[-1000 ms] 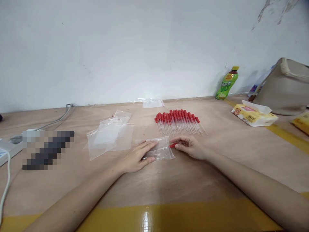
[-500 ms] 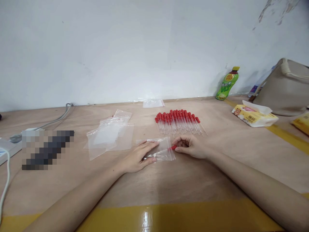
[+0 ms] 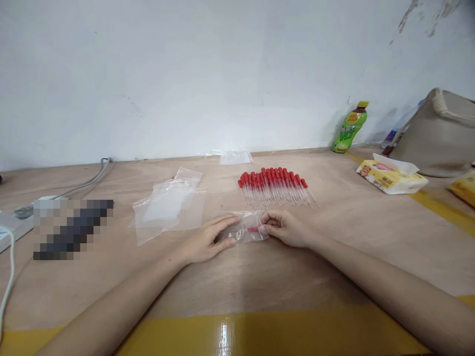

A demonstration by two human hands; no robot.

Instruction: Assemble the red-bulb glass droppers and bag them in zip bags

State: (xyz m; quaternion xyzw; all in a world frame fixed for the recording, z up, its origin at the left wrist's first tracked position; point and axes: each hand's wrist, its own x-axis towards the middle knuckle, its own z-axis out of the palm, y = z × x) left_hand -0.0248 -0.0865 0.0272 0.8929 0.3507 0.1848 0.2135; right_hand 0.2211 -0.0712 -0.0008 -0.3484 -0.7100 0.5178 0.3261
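Note:
A clear zip-lock bag [image 3: 241, 238] lies flat on the table between my hands. My left hand [image 3: 208, 240] rests on its left end with fingers stretched out and thumb apart. Inside the bag's right part shows the red rubber bulb of a dropper [image 3: 253, 229], its tip pointing left and hard to make out. My right hand [image 3: 284, 228] is at the bag's mouth, thumb and fingers pinched on the bulb's end. Just beyond the bag lies a row of glass droppers [image 3: 274, 185] with red bulbs facing the wall.
Several flat clear bags [image 3: 168, 207] overlap to the left, and another bag [image 3: 235, 158] lies by the wall. A tissue pack [image 3: 391, 177], a green bottle [image 3: 351, 127] and a beige bag [image 3: 438, 133] stand right. A power strip [image 3: 17, 232] with cables sits far left.
My right hand has moved left, and the dropper's red bulb has slid from outside the bag's mouth to inside it. My left hand has shifted slightly left.

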